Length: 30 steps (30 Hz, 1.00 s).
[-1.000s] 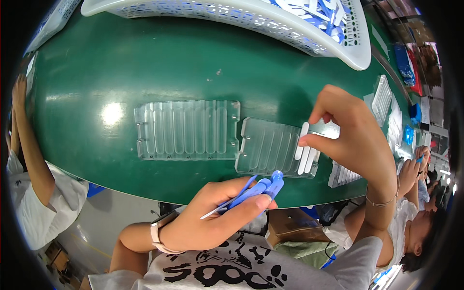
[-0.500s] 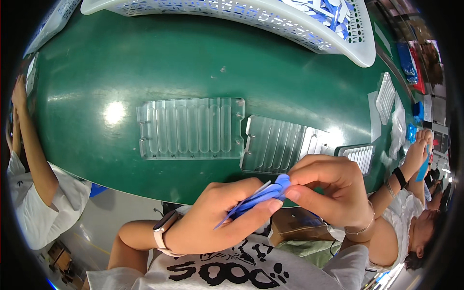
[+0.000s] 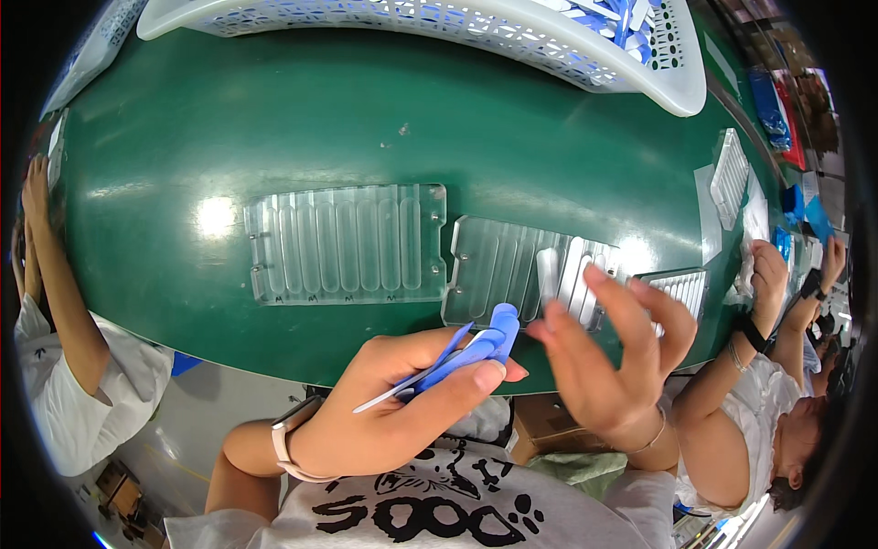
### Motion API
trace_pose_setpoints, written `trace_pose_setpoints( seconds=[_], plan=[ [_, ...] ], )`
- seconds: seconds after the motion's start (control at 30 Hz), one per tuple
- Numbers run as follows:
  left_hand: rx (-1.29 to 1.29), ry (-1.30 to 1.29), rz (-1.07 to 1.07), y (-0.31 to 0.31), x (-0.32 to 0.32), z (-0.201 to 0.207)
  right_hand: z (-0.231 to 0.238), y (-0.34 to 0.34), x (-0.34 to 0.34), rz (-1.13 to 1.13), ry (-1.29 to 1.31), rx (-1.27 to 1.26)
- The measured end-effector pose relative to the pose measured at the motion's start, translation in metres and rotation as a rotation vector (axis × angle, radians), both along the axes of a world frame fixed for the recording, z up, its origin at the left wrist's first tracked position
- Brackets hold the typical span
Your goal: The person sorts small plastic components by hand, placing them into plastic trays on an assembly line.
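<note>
— What lies where?
— My left hand (image 3: 384, 412) grips blue strips (image 3: 498, 334); a white strip (image 3: 547, 273) is at my blurred right hand (image 3: 608, 375), over the slotted tray (image 3: 494, 274), but whether it's pinched I can't tell

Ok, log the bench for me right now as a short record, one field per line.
Left hand: gripping a fanned bundle of blue strips
Right hand: fingers spread, near edge of right tray; contact with strips unclear
Right tray: clear, slotted; white strips toward its right side
Left tray: clear, slotted, beside right tray
Basket: white, perforated, holding blue and white strips
Surface: green table
</note>
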<state>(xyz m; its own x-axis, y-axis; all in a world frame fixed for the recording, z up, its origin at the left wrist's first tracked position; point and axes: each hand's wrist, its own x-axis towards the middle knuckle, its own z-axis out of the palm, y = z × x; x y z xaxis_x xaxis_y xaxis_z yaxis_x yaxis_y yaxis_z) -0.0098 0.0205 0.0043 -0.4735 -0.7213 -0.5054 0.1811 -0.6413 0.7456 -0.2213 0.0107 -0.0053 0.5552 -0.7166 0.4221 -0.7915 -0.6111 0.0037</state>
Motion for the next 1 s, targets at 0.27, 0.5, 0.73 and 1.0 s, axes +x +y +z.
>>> trace_pose_setpoints(
  seconds=[0.27,0.5,0.73,1.0],
  plan=[
    [0.026,-0.035,-0.084,-0.011,0.0,0.003,0.013,0.004,0.008,-0.144,0.364,0.022],
    [0.028,-0.061,-0.106,-0.01,0.004,0.002,0.028,-0.01,0.003,-0.105,0.239,0.141],
    [-0.298,0.03,-0.128,-0.005,0.005,-0.006,0.035,-0.025,0.012,-0.151,-1.044,1.548],
    [-0.515,-0.077,-0.093,-0.007,0.014,0.002,0.016,-0.025,0.013,0.128,-1.418,1.58]
  ],
)
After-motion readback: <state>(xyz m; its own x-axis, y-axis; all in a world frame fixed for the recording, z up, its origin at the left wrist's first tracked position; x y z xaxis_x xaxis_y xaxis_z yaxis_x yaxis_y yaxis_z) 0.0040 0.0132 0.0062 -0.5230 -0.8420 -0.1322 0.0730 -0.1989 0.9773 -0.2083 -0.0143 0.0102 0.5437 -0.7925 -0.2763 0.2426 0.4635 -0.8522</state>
